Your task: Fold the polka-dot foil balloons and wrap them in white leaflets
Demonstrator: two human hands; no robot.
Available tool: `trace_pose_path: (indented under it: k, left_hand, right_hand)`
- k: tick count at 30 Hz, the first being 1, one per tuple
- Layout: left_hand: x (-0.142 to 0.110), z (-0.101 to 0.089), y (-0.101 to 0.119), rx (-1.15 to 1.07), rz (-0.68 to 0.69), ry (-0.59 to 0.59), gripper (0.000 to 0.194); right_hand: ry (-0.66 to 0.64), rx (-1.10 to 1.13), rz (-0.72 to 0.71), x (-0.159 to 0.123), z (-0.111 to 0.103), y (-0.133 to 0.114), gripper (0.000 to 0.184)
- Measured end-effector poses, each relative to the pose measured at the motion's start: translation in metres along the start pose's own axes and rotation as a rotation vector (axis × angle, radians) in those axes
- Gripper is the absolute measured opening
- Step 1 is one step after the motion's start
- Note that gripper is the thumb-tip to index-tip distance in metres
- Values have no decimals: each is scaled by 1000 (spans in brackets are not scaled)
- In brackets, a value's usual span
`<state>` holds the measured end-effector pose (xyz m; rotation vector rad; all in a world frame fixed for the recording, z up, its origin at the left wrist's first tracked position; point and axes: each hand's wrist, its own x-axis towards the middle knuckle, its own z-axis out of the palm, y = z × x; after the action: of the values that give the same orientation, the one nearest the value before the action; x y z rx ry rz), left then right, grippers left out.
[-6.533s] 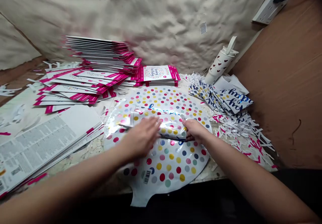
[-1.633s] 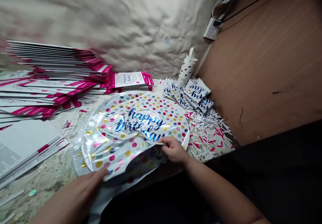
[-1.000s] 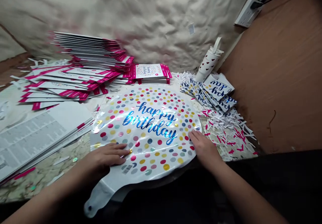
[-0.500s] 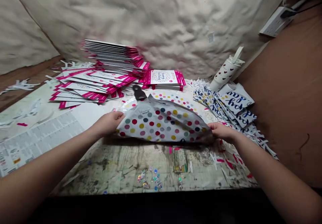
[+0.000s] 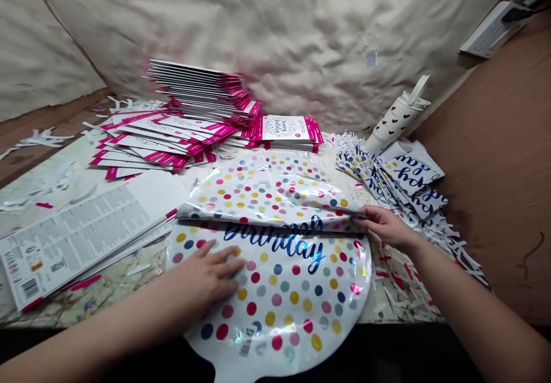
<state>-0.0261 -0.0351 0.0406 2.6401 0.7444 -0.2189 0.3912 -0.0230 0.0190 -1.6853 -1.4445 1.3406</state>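
Observation:
A flat white foil balloon (image 5: 297,308) with coloured dots and blue "birthday" lettering lies in front of me. Its upper part is folded over in a crease across the lettering, and its lower end with the tail hangs past the front edge of the table. My left hand (image 5: 210,274) rests on the lower left of the balloon, fingers spread. At the right end of the crease, my right hand (image 5: 383,225) pinches the foil between thumb and fingers.
Pink-edged printed cards (image 5: 202,90) are heaped at the back left, with a smaller stack (image 5: 286,129) beside them. Long grey-printed cards (image 5: 81,233) lie left. Folded foil pieces (image 5: 413,179), a heart-patterned tumbler (image 5: 398,120) and paper shreds sit right. A power strip (image 5: 495,30) is mounted upper right.
The balloon's lower part has come down toward me, baring the lettering and covering the front of the table. My left hand has let go of the edge and moved onto the foil.

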Motion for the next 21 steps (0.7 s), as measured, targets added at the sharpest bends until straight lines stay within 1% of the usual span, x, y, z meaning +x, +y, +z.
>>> trace_pose_path:
  k: [1, 3, 4, 5, 6, 8, 9, 10, 12, 15, 16, 18, 20, 21]
  left_hand:
    - [2, 2, -3, 32, -56, 86, 38]
    - [7, 6, -8, 91, -141, 263, 38]
    - [11, 9, -9, 117, -169, 320, 40]
    - [15, 12, -10, 137, -193, 341, 45]
    - [20, 15, -10, 149, -219, 324, 53]
    - [28, 23, -12, 148, -297, 252, 69]
    - [31, 26, -13, 146, -346, 235, 74]
    - [35, 29, -15, 150, -386, 233, 77]
    - [39, 32, -19, 183, -429, 271, 81]
    - [41, 32, -23, 244, -423, 354, 90]
    - [41, 31, -23, 247, -442, 365, 94]
    - [40, 30, -22, 222, -538, 349, 97]
    - [41, 29, -20, 190, -649, 311, 95]
    - [43, 28, -18, 182, -679, 297, 93]
  right_hand:
    - [-33, 21, 34, -1, 2, -2, 29]
    - [-50, 65, 155, 0, 6, -4, 31]
    - [-36, 79, 211, 3, 9, -4, 32]
    - [-10, 87, 249, 6, 11, -3, 33]
    - [21, 88, 266, 11, 13, -1, 33]
    - [85, 69, 258, 22, 14, 1, 34]
    - [118, 55, 252, 28, 14, 2, 34]
    - [148, 40, 242, 33, 14, 2, 35]
    - [184, 13, 212, 40, 12, 0, 36]
    - [190, -32, 161, 45, 13, -3, 37]
    - [193, -53, 149, 46, 14, -3, 38]
    - [228, -111, 135, 50, 18, -1, 39]
    - [310, -192, 134, 57, 20, 1, 39]
    - [363, -241, 140, 61, 19, 1, 40]
